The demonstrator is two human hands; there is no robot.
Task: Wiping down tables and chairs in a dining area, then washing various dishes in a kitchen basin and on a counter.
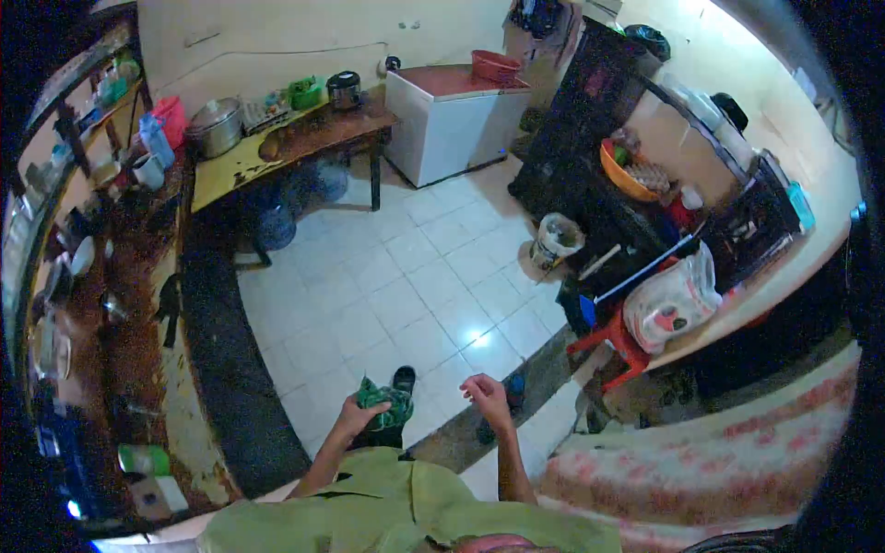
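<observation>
My left hand (364, 416), low in the middle of the view, grips a crumpled bundle of green patterned material (392, 406); whether it is cloth or a plastic bag I cannot tell. The bundle hangs over my legs and partly hides them, beside one dark shoe (404, 379) on the tiles. My right hand (482, 392) is raised to the right of the bundle, apart from it, with its fingers bent. No object shows in that hand, though its palm is partly hidden.
A worn wooden counter (197, 422) runs along the left, bearing dishes and a lidded metal pot (215, 128). A white chest freezer (460, 128) stands at the back. To the right are a bucket (556, 240), a red plastic stool (626, 349) under a filled bag (671, 304), and a blue-handled broom (643, 269).
</observation>
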